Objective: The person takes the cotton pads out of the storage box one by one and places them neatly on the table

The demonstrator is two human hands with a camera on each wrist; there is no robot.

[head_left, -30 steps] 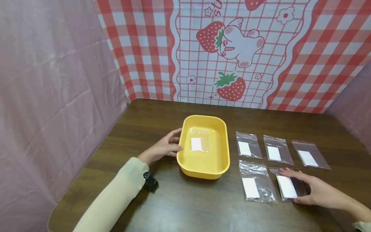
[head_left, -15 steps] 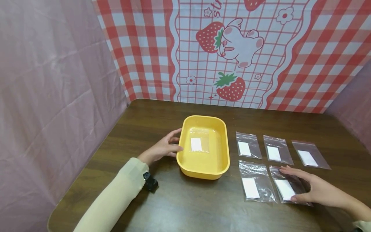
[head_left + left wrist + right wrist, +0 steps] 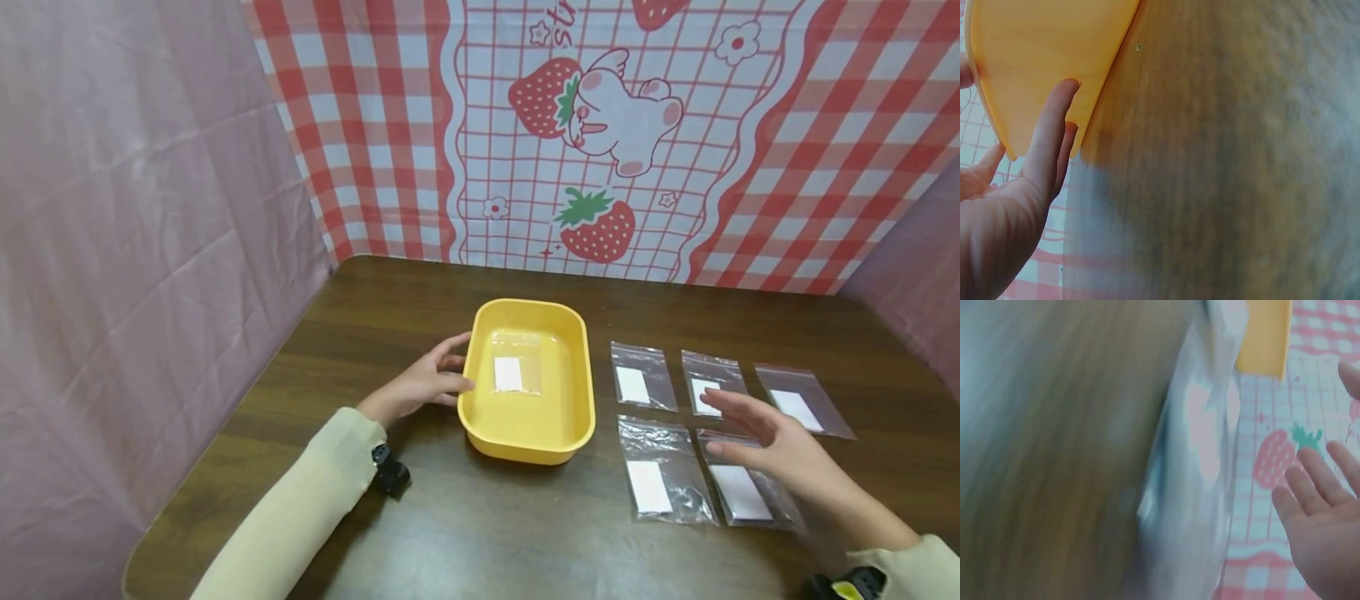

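Note:
A yellow plastic bin [image 3: 525, 429] stands mid-table, with one clear zip bag [image 3: 528, 367] holding a white rectangle lying flat inside. My left hand [image 3: 420, 385] rests against the bin's left side, fingers extended along the outer wall; the left wrist view shows fingertips [image 3: 1067, 87] at that wall. My right hand [image 3: 780, 450] hovers over the right end of the zip bags, fingers spread and holding nothing. Beneath it lies the front right zip bag [image 3: 742, 496], partly covered by the hand. The front left zip bag [image 3: 682, 475] lies beside it.
Behind these, a row has a left bag [image 3: 658, 371], a middle bag [image 3: 720, 367] partly behind my fingers, and a right bag [image 3: 817, 392]. A strawberry-print cloth [image 3: 525, 225] hangs at the table's [image 3: 420, 292] back edge, a pink curtain [image 3: 150, 250] at left.
My right hand touched the front right bag, shifted it slightly and left it lying straighter beside its neighbour. The hand then lifted up and away from it. My left hand stayed at the bin.

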